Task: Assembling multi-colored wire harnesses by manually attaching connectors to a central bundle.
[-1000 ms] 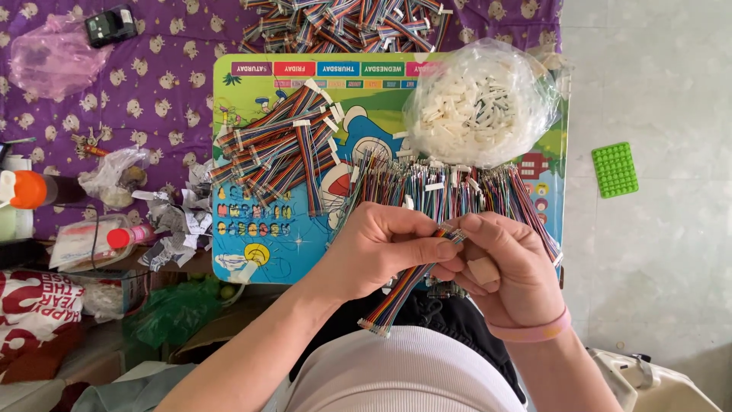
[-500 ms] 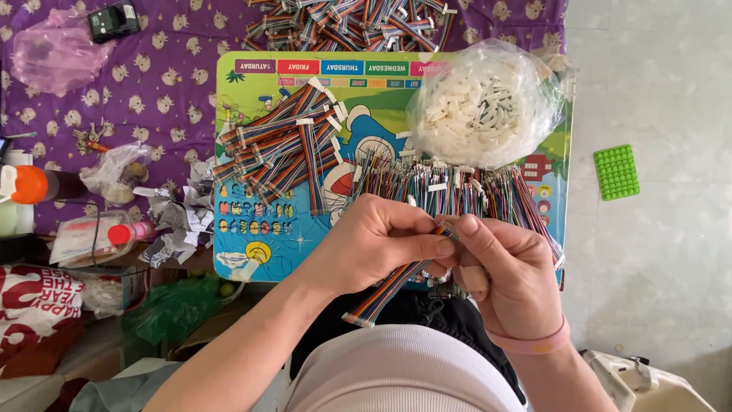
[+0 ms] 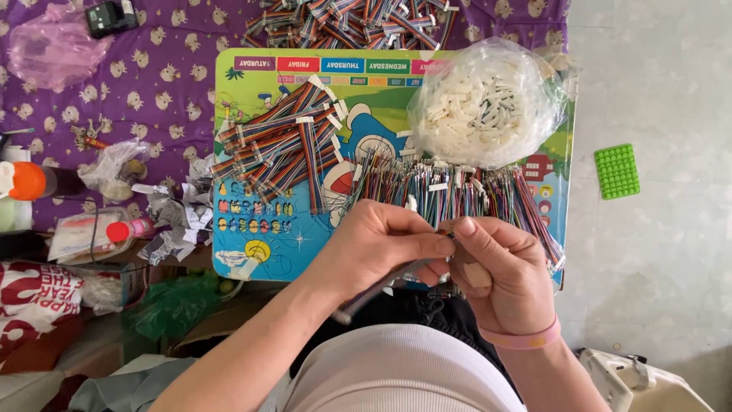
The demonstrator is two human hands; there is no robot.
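A thin bundle of striped wires [image 3: 379, 284] runs on a slant, its long axis going from the fingertips at its upper right down to a loose end at lower left, which hangs over the person's lap just past the near edge of the small picture table [image 3: 252, 221]. The left hand [image 3: 381, 248] lies over the bundle with its fingers curled in and its thumb stretched along the wires, the tip pinched shut on the upper end. The right hand [image 3: 496, 271] meets it there: forefinger and thumb are closed narrowly on the same end, where a small connector seems to sit, though it is too small to tell for sure. A pink band [image 3: 522, 337] circles the right wrist.

The table top is glossy printed board with bright cartoon pictures. Along its near right edge lies a fan of loose coloured wires [image 3: 473, 191], thin and flexible, touching the knuckles of both hands. Toward its left side is a heap of flat rainbow ribbon cables [image 3: 282, 149] with white ends. At its far right corner sits a clear crinkled plastic bag [image 3: 488, 103], round and full of small white plastic pieces. Beyond the far edge, more ribbon cables [image 3: 351, 21] are piled on a purple patterned cloth [image 3: 160, 69]. A green studded block [image 3: 616, 171] lies on the pale floor to the right.
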